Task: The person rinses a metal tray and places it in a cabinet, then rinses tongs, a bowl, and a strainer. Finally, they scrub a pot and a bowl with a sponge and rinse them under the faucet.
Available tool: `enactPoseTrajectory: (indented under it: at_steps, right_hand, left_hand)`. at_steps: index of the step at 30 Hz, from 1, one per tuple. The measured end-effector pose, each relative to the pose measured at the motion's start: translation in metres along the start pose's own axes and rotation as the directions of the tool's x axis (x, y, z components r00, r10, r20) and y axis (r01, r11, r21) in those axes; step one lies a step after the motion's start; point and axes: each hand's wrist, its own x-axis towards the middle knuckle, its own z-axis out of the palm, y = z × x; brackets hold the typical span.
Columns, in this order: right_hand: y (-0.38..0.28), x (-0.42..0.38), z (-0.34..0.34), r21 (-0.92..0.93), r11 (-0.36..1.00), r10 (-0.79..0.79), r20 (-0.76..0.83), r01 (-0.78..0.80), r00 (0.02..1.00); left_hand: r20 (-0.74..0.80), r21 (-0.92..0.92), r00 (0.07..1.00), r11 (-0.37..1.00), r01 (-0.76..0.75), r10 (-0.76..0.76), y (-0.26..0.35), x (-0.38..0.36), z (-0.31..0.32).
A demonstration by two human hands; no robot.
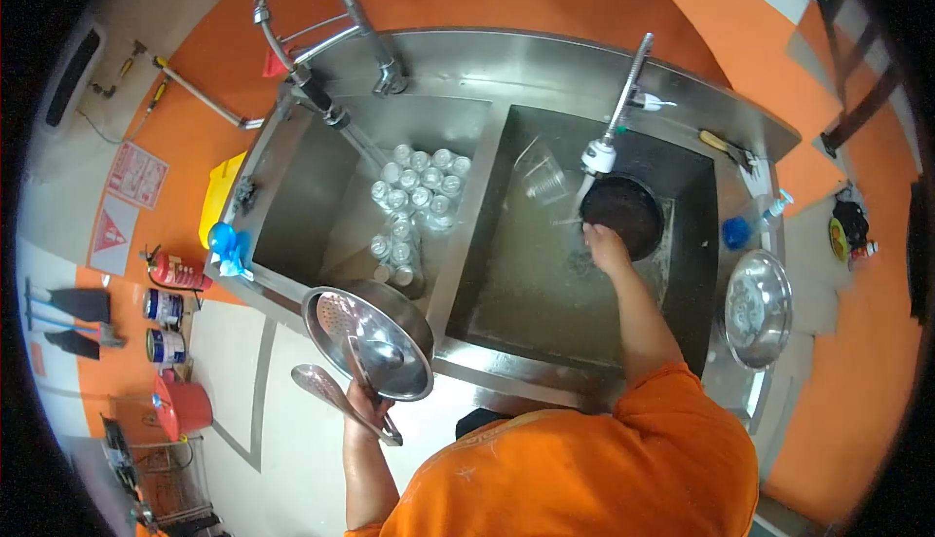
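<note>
The left hand (pixel 366 408) is gripping a steel bowl (pixel 409 373) and slotted spoon (pixel 319 381); the right hand (pixel 606 247) is overlapping a dark pan (pixel 628 214) just ahead, its grip unclear.

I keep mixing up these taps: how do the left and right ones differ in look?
The left tap bends in a coiled arch; the right tap shows a straight ribbed neck. The left tap has a black grip, the right tap a white head. Both are running.
</note>
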Motion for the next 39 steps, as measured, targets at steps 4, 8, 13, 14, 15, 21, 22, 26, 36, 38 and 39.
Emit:
enactPoseTrajectory:
  at_steps: [4, 8, 13, 14, 15, 21, 22, 26, 36, 38, 39]
  right_hand:
    - [0.026, -0.033, -0.011, -0.044, 0.999, 0.01, 0.057, -0.008, 0.998]
    - [0.04, -0.052, -0.004, 0.015, 0.998, 0.057, 0.021, -0.057, 0.998]
    - [0.052, -0.059, 0.0, 0.376, 0.908, 0.18, 0.056, -0.187, 0.982]
    - [0.05, -0.059, -0.005, 0.378, 0.896, 0.176, 0.185, -0.235, 0.967]
    - [0.049, -0.059, -0.011, 0.372, 0.883, 0.17, 0.312, -0.285, 0.935]
    - [0.025, -0.055, -0.005, 0.614, 0.731, 0.061, 0.375, -0.297, 0.925]
    - [0.019, -0.057, -0.008, 0.671, 0.646, 0.05, 0.438, -0.364, 0.897]
    - [-0.006, -0.062, -0.01, 0.626, 0.723, 0.004, 0.42, -0.293, 0.908]
    - [-0.017, -0.04, 0.003, 0.615, 0.686, 0.091, 0.457, -0.389, 0.885]
    - [-0.013, -0.033, 0.001, 0.402, 0.854, 0.07, 0.542, -0.331, 0.838]
    - [-0.013, -0.026, 0.003, 0.343, 0.904, 0.072, 0.462, -0.254, 0.884]
  left_hand:
    - [0.078, 0.046, 0.997, 0.999, -0.015, 0.011, 0.003, -0.002, 0.009]
    - [0.125, 0.041, 0.992, 0.999, -0.005, 0.0, 0.005, -0.002, 0.009]
    - [0.094, 0.025, 0.995, 1.0, -0.015, 0.013, 0.002, -0.009, 0.009]
    - [0.063, 0.044, 0.998, 0.999, -0.031, 0.028, -0.001, -0.01, 0.007]
    - [0.031, 0.064, 0.999, 0.997, -0.046, 0.044, -0.003, -0.011, 0.006]
    - [0.053, -0.007, 0.998, 0.999, -0.038, 0.038, -0.01, -0.02, -0.01]
    - [0.102, 0.011, 0.995, 1.0, -0.018, 0.017, -0.014, -0.019, -0.017]
    - [0.167, 0.047, 0.986, 0.999, -0.012, 0.004, -0.013, -0.023, -0.032]
    - [0.107, -0.006, 0.992, 0.998, -0.059, 0.06, -0.016, -0.032, -0.026]
    - [0.106, 0.023, 0.994, 1.0, -0.008, 0.006, -0.011, -0.03, -0.023]
    - [0.103, 0.035, 0.995, 0.999, 0.016, -0.019, -0.009, -0.029, -0.022]
